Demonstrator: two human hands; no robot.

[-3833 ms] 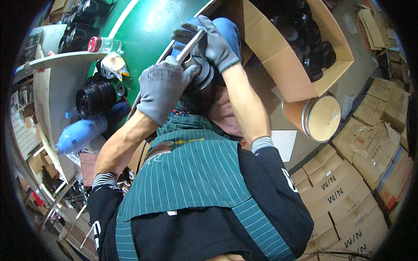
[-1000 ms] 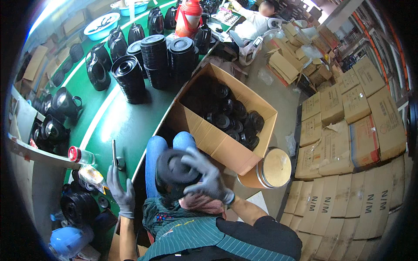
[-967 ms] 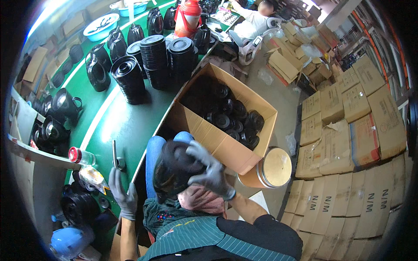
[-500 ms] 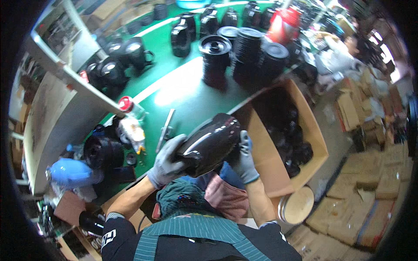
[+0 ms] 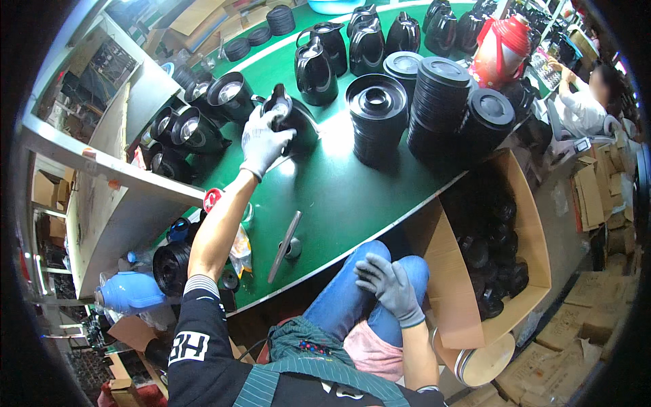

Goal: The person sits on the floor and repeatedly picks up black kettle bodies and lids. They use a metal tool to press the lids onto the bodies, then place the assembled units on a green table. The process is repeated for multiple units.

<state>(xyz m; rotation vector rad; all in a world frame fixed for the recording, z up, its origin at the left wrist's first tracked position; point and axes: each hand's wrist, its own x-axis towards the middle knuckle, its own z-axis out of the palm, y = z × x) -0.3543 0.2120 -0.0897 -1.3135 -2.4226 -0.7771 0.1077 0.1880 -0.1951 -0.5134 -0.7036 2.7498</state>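
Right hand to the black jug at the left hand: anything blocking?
Nothing visible stands on the direct path: from the right hand, bare green tabletop leads to the black jug. The metal bar sits left of that line. Only the left hand covers part of the jug's near side.

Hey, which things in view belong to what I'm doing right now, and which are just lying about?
Seemingly part of the work:
black jug, gripped by your left hand
standing black jugs beyond it
stack of black round parts
metal bar on the green table

Probably just lying about:
red-lidded jar
blue container
red flask
pink cloth on your lap
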